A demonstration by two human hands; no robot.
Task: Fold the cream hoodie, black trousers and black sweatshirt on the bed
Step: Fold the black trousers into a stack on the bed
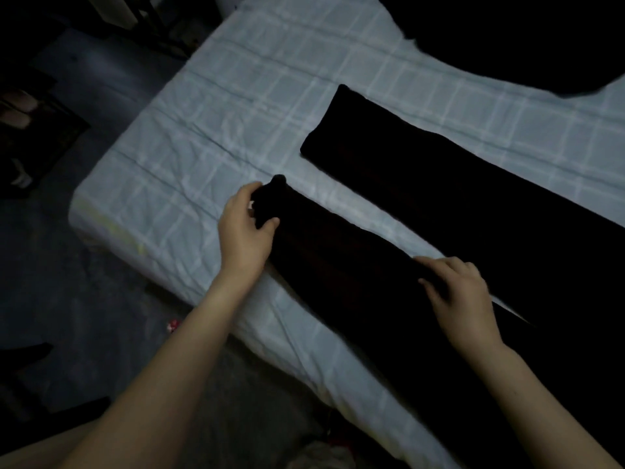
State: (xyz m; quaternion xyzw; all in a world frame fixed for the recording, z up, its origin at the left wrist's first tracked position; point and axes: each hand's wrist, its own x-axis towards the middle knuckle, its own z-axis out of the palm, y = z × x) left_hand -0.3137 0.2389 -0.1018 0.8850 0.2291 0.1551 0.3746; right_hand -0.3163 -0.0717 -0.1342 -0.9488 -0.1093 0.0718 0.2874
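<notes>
Black trousers (pixel 422 204) lie spread across the checked bed (pixel 209 130). The left hand (pixel 245 228) pinches the near leg's cuff; the right hand (pixel 463 292) presses open-fingered further right.

Black trousers (pixel 439 204) are shown spread on a bed (pixel 236 106) covered in pale blue-grey sheeting, on which a checked pattern of lighter, whitish lines is printed. A second black garment (pixel 507 38) is seen at the upper right. The floor (pixel 101 265) is rendered in dark grey.
</notes>
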